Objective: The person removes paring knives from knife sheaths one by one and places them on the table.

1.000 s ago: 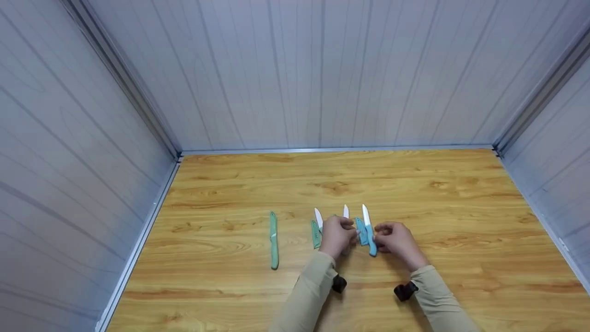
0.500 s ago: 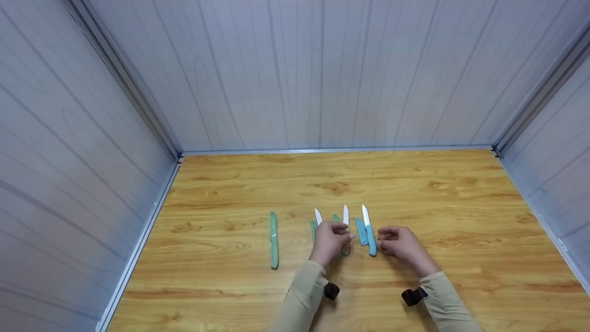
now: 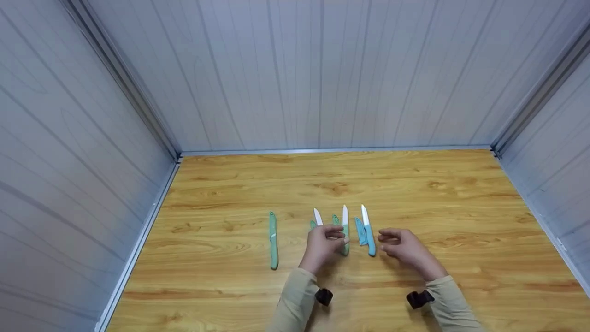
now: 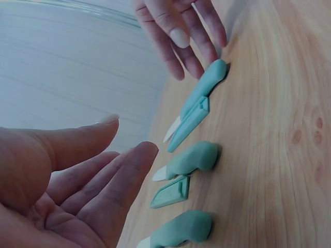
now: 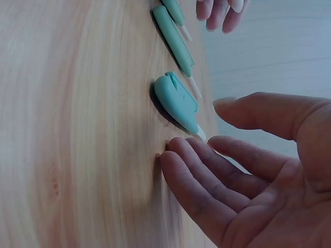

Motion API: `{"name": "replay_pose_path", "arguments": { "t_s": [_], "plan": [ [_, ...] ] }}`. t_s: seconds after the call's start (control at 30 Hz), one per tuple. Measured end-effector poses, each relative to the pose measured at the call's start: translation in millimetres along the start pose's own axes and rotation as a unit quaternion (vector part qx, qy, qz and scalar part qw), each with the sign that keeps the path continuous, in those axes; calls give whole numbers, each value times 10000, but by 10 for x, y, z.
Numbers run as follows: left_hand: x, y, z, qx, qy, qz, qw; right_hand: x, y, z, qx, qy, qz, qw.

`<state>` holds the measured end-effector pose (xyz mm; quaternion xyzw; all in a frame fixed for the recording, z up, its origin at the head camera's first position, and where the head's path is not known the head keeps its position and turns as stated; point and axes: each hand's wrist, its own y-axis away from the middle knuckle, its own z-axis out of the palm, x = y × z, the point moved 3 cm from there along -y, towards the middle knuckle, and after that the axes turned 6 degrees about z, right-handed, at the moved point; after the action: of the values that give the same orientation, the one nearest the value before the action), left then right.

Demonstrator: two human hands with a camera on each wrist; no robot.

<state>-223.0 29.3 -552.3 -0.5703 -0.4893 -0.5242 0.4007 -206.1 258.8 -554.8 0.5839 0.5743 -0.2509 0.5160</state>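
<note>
My left hand point(image 3: 321, 246) hovers above the two green-handled knives, thumb and fingers apart, holding nothing. Just right of the blue-handled knife point(image 3: 370, 242), my right hand point(image 3: 408, 251) is held loosely with no object in it. The blue knife lies with its white blade bare, its blue sheath point(image 3: 361, 231) alongside. Next to it are the middle green knife point(image 3: 345, 216) and a green sheath point(image 3: 335, 219). Farther left, a second green knife point(image 3: 318, 216) shows its blade tip beside another sheath point(image 3: 312, 224); my left hand covers the rest of both.
A green knife in its sheath point(image 3: 274, 240) lies by itself to the left. Everything rests on a wood-grain tabletop point(image 3: 221, 184), with pale panel walls point(image 3: 295, 74) at the back and both sides.
My left hand has drawn back left and toward me, uncovering the middle green knife and its sheath. My right hand has moved slightly right, away from the blue knife. The knives stay put.
</note>
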Motion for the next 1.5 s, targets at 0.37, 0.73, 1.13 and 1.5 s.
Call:
{"name": "replay_pose_path", "arguments": {
  "t_s": [0.37, 0.73, 1.13, 1.5],
  "plan": [
    [20, 168, -216, -89, -14, 128, 9999, -83, 150, -21, -522, -942, -158, 9941],
    [95, 351, -450, 105, -179, 202, 9996, -261, 274, 69, -747, -940, -300, 9923],
    [135, 513, -600, 343, -293, 598, 9972, -413, 337, 171, -492, -319, -550, 9968],
    [165, 612, -736, 366, -1113, 702, 9906, -596, 392, 408, 63, 1258, -1310, 9833]
  ]
}}
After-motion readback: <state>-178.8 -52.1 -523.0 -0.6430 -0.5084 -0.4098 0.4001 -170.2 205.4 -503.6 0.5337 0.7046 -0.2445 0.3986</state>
